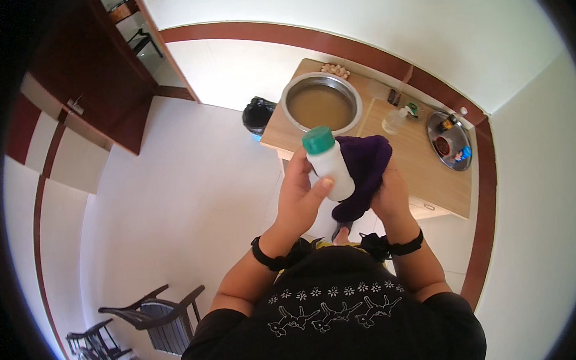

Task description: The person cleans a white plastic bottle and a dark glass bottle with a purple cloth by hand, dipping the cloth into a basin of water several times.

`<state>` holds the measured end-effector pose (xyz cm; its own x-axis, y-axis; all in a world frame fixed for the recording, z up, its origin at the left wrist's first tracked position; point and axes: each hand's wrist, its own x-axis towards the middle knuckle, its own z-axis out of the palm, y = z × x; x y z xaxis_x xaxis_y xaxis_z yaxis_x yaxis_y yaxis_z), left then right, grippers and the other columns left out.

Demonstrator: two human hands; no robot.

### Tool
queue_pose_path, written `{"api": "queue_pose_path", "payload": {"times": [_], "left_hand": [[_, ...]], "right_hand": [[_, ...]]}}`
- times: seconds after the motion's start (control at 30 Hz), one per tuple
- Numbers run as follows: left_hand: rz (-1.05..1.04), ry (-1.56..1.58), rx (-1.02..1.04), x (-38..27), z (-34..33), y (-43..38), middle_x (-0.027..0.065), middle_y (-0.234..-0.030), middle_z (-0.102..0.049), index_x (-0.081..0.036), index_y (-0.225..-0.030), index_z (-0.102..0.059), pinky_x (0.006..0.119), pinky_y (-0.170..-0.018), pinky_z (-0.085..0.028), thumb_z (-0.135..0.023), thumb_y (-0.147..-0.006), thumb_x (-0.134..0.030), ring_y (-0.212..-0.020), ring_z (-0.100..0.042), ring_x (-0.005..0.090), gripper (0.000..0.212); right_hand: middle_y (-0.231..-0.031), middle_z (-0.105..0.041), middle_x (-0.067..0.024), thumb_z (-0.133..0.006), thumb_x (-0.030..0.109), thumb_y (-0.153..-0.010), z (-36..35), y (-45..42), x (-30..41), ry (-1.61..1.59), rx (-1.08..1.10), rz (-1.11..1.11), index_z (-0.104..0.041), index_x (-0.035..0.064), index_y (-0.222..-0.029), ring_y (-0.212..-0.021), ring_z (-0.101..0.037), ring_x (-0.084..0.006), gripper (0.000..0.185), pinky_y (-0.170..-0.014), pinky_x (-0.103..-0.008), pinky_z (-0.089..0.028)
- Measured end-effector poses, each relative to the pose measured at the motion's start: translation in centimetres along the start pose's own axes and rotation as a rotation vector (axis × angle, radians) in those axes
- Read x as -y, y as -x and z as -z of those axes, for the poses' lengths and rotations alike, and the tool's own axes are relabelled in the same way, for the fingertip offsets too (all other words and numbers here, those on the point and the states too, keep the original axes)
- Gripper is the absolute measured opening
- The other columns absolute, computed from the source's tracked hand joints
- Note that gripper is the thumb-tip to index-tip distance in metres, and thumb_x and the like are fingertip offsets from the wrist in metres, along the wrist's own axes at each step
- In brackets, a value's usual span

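Observation:
A white plastic bottle with a green screw cap [331, 171] is held tilted in my left hand [300, 191], the thumb across its lower side. My right hand [392, 195] grips a dark purple cloth [366, 170], which lies close against the bottle's right side and hangs down below it. The cloth covers most of the right fingers. Beyond both hands, a large steel basin [356, 125] of cloudy brownish liquid stands on a wooden table [401, 161].
Behind the basin lie garlic bulbs [335, 70]. A clear spray bottle [394, 121] and a steel tray [454, 165] with a red bowl are on the table's right. A black-lined bin [258, 115] stands left of it; dark chairs [167, 322] are lower left.

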<state>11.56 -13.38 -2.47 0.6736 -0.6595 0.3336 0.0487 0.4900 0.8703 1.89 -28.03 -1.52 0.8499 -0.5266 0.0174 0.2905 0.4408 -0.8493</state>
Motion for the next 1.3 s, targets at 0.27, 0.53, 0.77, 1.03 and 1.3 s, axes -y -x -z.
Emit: {"api": "queue_pose_path", "payload": {"times": [0.27,0.53,0.77,1.03,1.3], "left_hand": [[0.187,0.24,-0.12,0.2,-3.5,-4.5,0.0154,-0.128,-0.053,-0.003,-0.145,-0.028,0.042,-0.096,-0.047,-0.045,-0.101,-0.033,-0.114,-0.058,0.0274,0.055],[0.252,0.144,-0.21,5.6,-7.2,-9.5,0.0129,-0.134,-0.047,-0.004,-0.146,-0.028,0.046,-0.098,-0.046,-0.046,-0.097,-0.022,-0.118,-0.054,0.0269,0.055],[0.307,-0.017,-0.314,9.8,-6.8,-10.7,0.0097,-0.128,-0.053,-0.004,-0.141,-0.034,0.042,-0.103,-0.041,-0.058,-0.088,0.001,-0.12,-0.053,0.0236,0.059],[0.327,-0.058,-0.351,9.1,-5.2,-12.3,0.0106,-0.127,-0.054,-0.007,-0.143,-0.034,0.044,-0.103,-0.042,-0.057,-0.087,-0.001,-0.118,-0.054,0.0237,0.06],[0.389,0.063,-0.356,13.4,2.3,-16.3,0.006,-0.107,-0.06,-0.001,-0.136,-0.041,0.037,-0.093,-0.048,-0.066,-0.089,-0.013,-0.099,-0.059,0.0175,0.055]], "right_hand": [[-0.124,-0.059,-0.0177,-0.035,0.036,-0.104,6.4,-5.3,4.1,-0.105,0.28,0.041,-0.048,-0.0031,-0.129,-0.111,-0.06,-0.0263,0.048,-0.099,-0.0394,-0.047],[-0.13,-0.055,-0.0151,-0.038,0.032,-0.103,12.8,-9.6,6.6,-0.208,0.27,-0.088,-0.042,-0.0031,-0.138,-0.112,-0.059,-0.026,0.049,-0.098,-0.0395,-0.047],[-0.123,-0.059,-0.0107,-0.046,0.019,-0.098,17.8,-13.0,8.0,0.624,0.319,0.184,-0.056,0.0023,-0.128,-0.112,-0.05,-0.0252,0.036,-0.101,-0.0392,-0.036],[-0.113,-0.06,-0.0116,-0.051,0.009,-0.094,17.1,-17.1,7.1,0.74,0.223,0.423,-0.059,0.0019,-0.121,-0.104,-0.049,-0.0229,0.029,-0.094,-0.0364,-0.038],[-0.109,-0.061,-0.0046,-0.052,0.005,-0.095,10.9,-21.7,4.1,0.178,0.169,0.111,-0.054,0.0006,-0.126,-0.09,-0.057,-0.0104,0.031,-0.076,-0.0255,-0.047]]}}
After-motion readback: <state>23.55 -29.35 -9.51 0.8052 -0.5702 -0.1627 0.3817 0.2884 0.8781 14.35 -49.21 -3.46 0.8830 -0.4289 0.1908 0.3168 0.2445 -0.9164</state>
